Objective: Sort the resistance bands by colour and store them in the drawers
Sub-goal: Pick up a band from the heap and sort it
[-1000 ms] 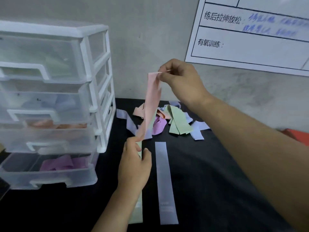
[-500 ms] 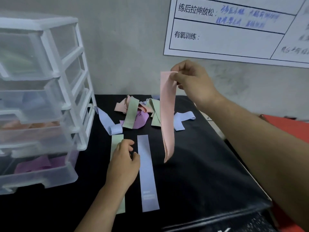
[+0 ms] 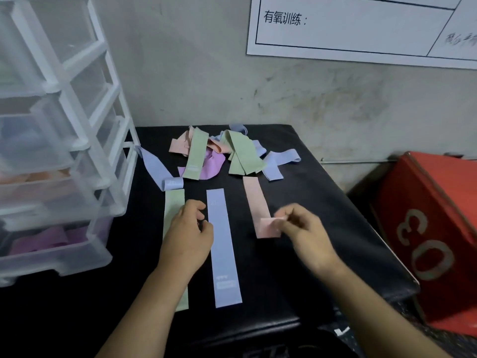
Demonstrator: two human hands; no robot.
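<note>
Resistance bands are partly sorted: some already fill the drawer unit (image 3: pixel 59 156) at 9 o'clock, a mixed heap (image 3: pixel 219 156) waits at 12. Right hand (image 3: pixel 307 236) pinches the pink band (image 3: pixel 258 202) onto the table (image 3: pixel 322 215) beside the blue band (image 3: pixel 223 244); left hand (image 3: pixel 187 239), loosely curled, rests on the green band (image 3: pixel 174 202).

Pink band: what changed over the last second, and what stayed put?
The pink band came down: the right hand held it hanging in the air, and now it lies on the black table right of the blue band, near end still pinched and folded over. The left hand had let go of its lower end earlier and stays on the green band. The pile and drawers look unchanged.
</note>
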